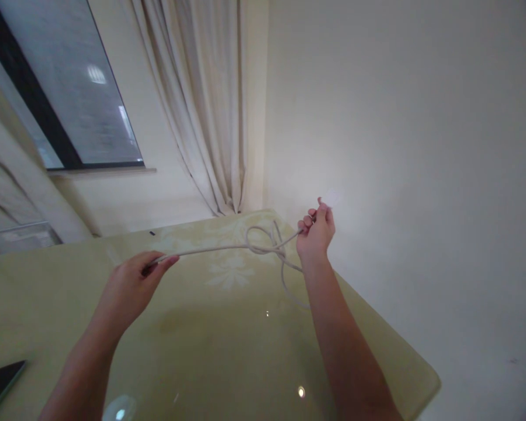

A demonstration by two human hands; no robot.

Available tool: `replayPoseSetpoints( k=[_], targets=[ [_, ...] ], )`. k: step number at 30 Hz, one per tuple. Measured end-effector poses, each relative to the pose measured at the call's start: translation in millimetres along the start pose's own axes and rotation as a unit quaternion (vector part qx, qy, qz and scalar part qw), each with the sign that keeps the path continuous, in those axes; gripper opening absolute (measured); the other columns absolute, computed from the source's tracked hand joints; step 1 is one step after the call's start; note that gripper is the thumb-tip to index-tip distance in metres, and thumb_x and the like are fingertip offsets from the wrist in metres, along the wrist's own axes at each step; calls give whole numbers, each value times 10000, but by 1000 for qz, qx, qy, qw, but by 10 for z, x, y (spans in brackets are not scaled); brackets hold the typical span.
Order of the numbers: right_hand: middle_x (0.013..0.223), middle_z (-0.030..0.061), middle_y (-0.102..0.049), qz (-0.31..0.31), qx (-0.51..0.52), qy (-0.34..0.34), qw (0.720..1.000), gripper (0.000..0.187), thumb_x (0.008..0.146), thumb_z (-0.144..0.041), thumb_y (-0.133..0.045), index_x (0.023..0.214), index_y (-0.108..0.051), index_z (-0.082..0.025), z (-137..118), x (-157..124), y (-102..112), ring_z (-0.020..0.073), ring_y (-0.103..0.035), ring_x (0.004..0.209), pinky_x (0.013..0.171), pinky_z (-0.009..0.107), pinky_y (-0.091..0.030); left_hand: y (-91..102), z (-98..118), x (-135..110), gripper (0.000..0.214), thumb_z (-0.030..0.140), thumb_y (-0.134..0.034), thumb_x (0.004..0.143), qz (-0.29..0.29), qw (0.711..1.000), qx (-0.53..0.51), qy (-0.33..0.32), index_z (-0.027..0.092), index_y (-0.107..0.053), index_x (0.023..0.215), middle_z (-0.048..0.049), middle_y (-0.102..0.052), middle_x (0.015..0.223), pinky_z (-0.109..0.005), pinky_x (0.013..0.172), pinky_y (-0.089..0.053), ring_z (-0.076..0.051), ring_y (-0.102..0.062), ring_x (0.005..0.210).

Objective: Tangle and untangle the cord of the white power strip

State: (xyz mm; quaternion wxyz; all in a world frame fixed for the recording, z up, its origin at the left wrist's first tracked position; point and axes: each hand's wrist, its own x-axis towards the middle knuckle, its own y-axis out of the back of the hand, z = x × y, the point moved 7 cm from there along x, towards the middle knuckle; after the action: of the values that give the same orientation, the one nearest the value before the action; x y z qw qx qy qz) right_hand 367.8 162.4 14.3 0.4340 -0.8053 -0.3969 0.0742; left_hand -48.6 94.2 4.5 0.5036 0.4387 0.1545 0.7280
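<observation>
A thin, pale cord (pixel 214 249) stretches between my two hands above the table. My left hand (pixel 135 275) pinches one length of it between thumb and fingers, on the left. Farther off on the right, my right hand (pixel 318 231) is closed around another part of the same cord, with its fingers curled. Between them, nearer my right hand, the cord crosses itself in a loose, open loop that looks like a knot. More of the cord hangs in a curve below the loop and passes behind my right forearm. Its ends cannot be made out.
The glossy yellow-green table (pixel 193 339) has a pale flower pattern. A small dark object (pixel 152 233) lies near its far edge, and a dark flat object (pixel 2 377) at the lower left. Curtains (pixel 201 105), a window (pixel 70 82) and a plain wall (pixel 403 146) stand beyond.
</observation>
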Motion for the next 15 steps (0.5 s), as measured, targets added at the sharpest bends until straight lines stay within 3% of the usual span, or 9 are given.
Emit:
replayPoseSetpoints(
  k=[2, 3, 6, 8, 10, 12, 15],
  targets=[
    [649, -119, -489, -50, -2, -19, 999, 308, 896, -493, -722, 1022, -592, -243, 12, -126, -146, 28, -330, 430, 415, 171, -253, 76, 123, -21, 479, 649, -520, 923, 54, 991, 104, -64, 251, -771, 837, -70, -681, 835, -354, 744, -459, -269, -632, 830],
    [639, -120, -482, -71, -2, -24, 997, 318, 886, -500, -732, 1011, -589, -245, 13, -195, -213, 31, -315, 430, 417, 172, -246, 98, 151, -35, 500, 642, -475, 951, 71, 984, 148, -65, 247, -764, 848, -80, -667, 838, -372, 759, -459, -284, -628, 852],
    [620, -120, -446, -126, 4, -38, 991, 334, 862, -504, -759, 991, -593, -244, 3, -408, -403, 37, -258, 434, 413, 171, -220, 83, 53, -50, 505, 632, -416, 986, 57, 980, 189, 38, 247, -726, 884, -78, -646, 731, -387, 689, -451, -296, -628, 737],
    [611, -118, -424, -157, 9, -50, 986, 340, 853, -507, -768, 986, -600, -243, -11, -542, -513, 42, -239, 440, 408, 168, -204, 1, -70, -52, 495, 641, -414, 982, 22, 990, 87, 111, 239, -699, 932, -77, -694, 725, -392, 676, -480, -288, -659, 691],
    [605, -115, -414, -185, 6, -64, 981, 346, 847, -511, -771, 991, -610, -240, -24, -661, -602, 47, -232, 445, 403, 168, -194, -100, -158, -40, 544, 680, -394, 978, 8, 984, -91, 151, 216, -677, 997, -96, -763, 835, -407, 743, -544, -282, -723, 774],
    [595, -113, -414, -216, -1, -86, 973, 351, 843, -509, -773, 999, -622, -233, -12, -770, -675, 48, -225, 444, 396, 169, -176, -148, -203, -26, 554, 699, -431, 964, 32, 958, -227, 170, 197, -662, 1007, -112, -790, 952, -406, 830, -581, -278, -754, 922],
    [580, -108, -460, -274, -23, -124, 953, 329, 852, -486, -768, 977, -627, -217, 79, -939, -765, 41, -224, 429, 388, 174, -148, -151, -149, -21, 403, 563, -639, 907, 75, 937, -301, 163, 198, -622, 1077, -121, -779, 1142, -380, 893, -587, -264, -744, 1072]
  ],
)
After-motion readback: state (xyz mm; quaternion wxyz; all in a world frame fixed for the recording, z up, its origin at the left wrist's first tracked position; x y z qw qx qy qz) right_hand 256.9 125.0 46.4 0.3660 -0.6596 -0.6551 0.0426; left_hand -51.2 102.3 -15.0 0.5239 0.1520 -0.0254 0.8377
